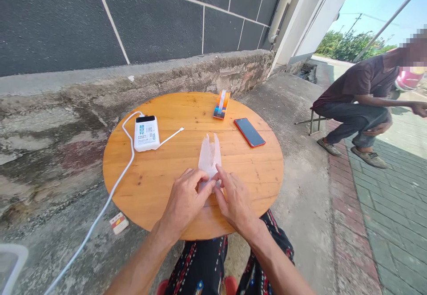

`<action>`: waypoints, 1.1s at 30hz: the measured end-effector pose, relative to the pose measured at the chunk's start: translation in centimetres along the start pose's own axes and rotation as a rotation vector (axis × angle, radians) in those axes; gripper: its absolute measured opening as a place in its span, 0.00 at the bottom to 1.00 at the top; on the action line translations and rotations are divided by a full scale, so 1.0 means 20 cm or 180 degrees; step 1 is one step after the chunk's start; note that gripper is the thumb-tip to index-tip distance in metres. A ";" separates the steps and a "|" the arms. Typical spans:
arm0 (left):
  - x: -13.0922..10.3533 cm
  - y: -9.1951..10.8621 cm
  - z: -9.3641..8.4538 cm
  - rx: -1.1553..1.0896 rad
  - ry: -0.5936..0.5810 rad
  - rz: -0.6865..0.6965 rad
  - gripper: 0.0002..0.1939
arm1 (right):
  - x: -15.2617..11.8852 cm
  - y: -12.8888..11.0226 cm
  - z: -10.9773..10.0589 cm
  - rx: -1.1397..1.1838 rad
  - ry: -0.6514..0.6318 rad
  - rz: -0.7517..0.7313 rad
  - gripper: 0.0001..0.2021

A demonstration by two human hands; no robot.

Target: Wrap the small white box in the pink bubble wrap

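Note:
A thin whitish plastic bag [209,155], folded narrow with two handle-like strips at its far end, lies flat on the round wooden table [173,108]. My left hand [188,193] is closed on its near end, thumb against the curled fingers. Right beside it, my right hand [235,197] pinches the same end, with the index finger bent over the plastic. The fingertips of both hands nearly meet there. They partly hide the bag's near edge.
A white power bank [147,133] with a cable stands at the table's left. A tape dispenser [222,105] and a red-edged phone [249,132] lie at the far right. A small box [118,223] is on the ground. Another person [360,86] sits on a stool at right.

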State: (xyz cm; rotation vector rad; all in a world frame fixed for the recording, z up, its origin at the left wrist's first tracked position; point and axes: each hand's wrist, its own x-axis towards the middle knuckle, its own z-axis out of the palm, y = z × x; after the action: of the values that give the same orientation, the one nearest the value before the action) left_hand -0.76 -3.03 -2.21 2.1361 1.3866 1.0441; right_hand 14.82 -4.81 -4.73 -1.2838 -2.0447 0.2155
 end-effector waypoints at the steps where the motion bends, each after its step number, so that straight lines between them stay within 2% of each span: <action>1: 0.01 0.01 0.01 0.0029 0.0034 -0.0042 0.06 | 0.00 0.00 0.00 -0.0018 0.0006 0.0004 0.26; 6: 0.01 0.03 0.04 0.0298 0.0129 -0.0115 0.07 | 0.01 0.00 -0.02 0.0034 -0.0100 -0.0080 0.30; 11: -0.01 0.03 0.05 0.0541 0.0096 -0.0059 0.07 | 0.01 0.00 -0.03 0.0026 -0.0117 -0.0079 0.26; 18: -0.01 0.02 0.04 0.0344 0.0079 -0.0015 0.08 | 0.01 0.02 -0.04 0.0058 -0.0144 -0.0127 0.25; 22: 0.00 0.03 0.02 0.0168 -0.0022 -0.0137 0.08 | 0.01 0.02 -0.03 0.0035 -0.0107 -0.0147 0.25; 27: 0.02 0.04 0.02 0.0314 -0.0079 -0.0281 0.05 | 0.00 0.02 -0.05 0.0164 -0.0110 -0.0128 0.27; 30: 0.02 0.04 0.03 0.0419 -0.0077 -0.0238 0.06 | 0.02 0.05 -0.10 0.0342 -0.0058 -0.0073 0.22; 33: 0.01 0.04 0.04 0.0546 -0.0010 -0.0139 0.07 | 0.11 0.11 -0.15 0.0269 -0.0022 -0.0040 0.14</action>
State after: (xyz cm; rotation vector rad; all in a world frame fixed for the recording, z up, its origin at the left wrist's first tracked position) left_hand 0.33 -3.03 -2.10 2.2143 1.5647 0.9352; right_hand 17.76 -2.48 -2.49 -1.2198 -2.0270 0.2976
